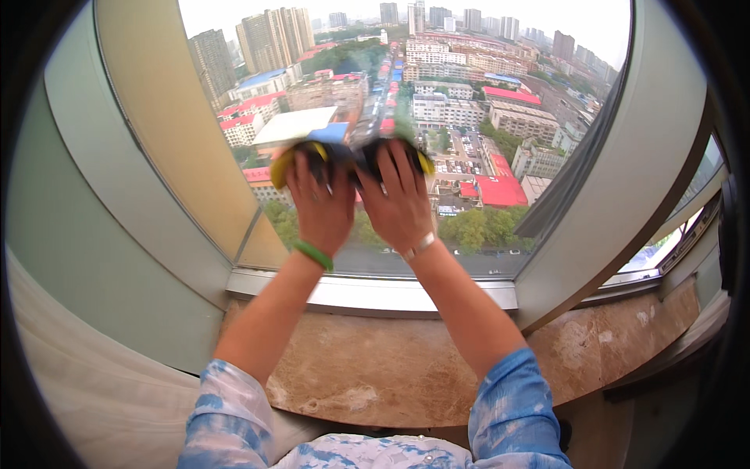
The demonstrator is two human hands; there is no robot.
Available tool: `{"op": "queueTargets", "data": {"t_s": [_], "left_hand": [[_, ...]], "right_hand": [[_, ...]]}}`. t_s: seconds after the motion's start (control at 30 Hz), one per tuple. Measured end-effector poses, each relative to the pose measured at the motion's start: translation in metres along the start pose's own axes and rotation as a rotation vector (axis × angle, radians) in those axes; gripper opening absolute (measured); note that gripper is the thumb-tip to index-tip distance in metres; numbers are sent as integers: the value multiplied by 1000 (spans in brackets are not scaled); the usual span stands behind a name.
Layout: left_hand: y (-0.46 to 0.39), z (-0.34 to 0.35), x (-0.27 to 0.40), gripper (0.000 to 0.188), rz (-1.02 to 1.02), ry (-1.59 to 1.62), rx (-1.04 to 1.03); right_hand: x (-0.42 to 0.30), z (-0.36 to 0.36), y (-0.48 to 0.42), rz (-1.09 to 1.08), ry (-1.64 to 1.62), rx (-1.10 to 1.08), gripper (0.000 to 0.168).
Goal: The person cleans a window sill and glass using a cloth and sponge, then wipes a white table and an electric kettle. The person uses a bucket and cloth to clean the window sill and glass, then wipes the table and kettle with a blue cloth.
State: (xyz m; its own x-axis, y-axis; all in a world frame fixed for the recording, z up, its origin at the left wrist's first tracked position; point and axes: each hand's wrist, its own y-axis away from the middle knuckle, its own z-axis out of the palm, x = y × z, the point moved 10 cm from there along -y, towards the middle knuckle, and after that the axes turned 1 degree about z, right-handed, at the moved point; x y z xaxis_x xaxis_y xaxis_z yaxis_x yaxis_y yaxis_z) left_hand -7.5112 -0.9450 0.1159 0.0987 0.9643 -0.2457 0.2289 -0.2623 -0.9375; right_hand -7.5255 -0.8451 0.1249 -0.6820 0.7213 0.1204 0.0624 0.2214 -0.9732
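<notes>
Both of my arms reach forward over the window sill. My left hand (pixel 321 206) and my right hand (pixel 398 202) are side by side, backs up, gripping a black-and-yellow object (pixel 283 169) in front of the window glass (pixel 363 225). Yellow edging shows at its outer left and right ends, with black in between. Motion blur and my fingers hide its shape, so I cannot tell whether it is one piece or two, or if it touches the pane. A green band circles my left wrist; a silvery band is on my right.
The brown stone sill (pixel 375 357) runs below the metal window frame (pixel 375 296). To the right are a broad frame post (pixel 621 193), a grey strip (pixel 577 182) and a tilted-out window (pixel 674 240). A pale curtain (pixel 88 375) hangs at left. City buildings lie far below outside.
</notes>
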Motion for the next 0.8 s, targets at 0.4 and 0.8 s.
{"op": "queueTargets", "data": {"t_s": [0.4,0.8], "left_hand": [[-175,-5,127,45,43,143,191],[-106,42,236,32,243,178,51]], "right_hand": [[147,-116,-81,25,242,124,42],[202,-136,52,233,71,184,36]]}}
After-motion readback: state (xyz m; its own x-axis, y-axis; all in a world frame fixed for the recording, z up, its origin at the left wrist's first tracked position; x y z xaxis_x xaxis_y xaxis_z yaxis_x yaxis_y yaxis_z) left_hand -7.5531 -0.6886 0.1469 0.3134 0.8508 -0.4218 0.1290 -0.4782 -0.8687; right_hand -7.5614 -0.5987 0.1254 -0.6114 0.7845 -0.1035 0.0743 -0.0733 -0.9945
